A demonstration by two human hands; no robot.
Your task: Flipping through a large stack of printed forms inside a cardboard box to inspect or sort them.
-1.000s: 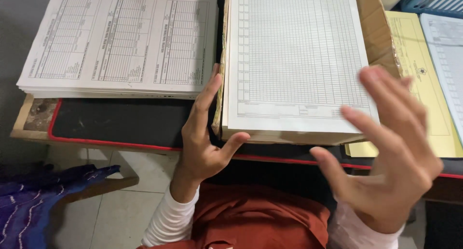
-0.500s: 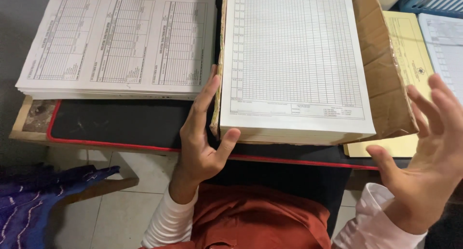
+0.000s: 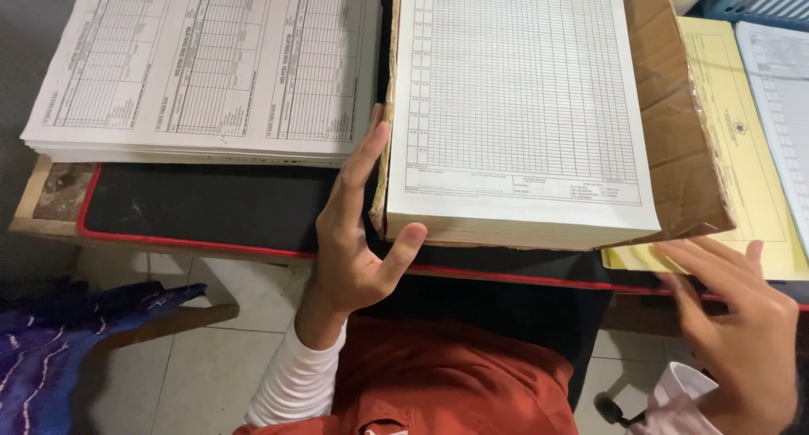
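Thick stack (image 3: 522,106) of ruled sheets at centre frame on the desk (image 3: 211,207) — likely heavy, floppy, prone to sliding. Left hand (image 3: 358,233) flat against its left edge, fingers spread, gripping nothing; right hand (image 3: 742,317) lower right, open. Best gripped underneath, both sides.

- Even, soft indoor light falls from above; the white paper stacks (image 3: 522,106) are bright, without glare.
- Shadows are faint.
- The right hand (image 3: 742,317) is slightly blurred; the rest is sharp.
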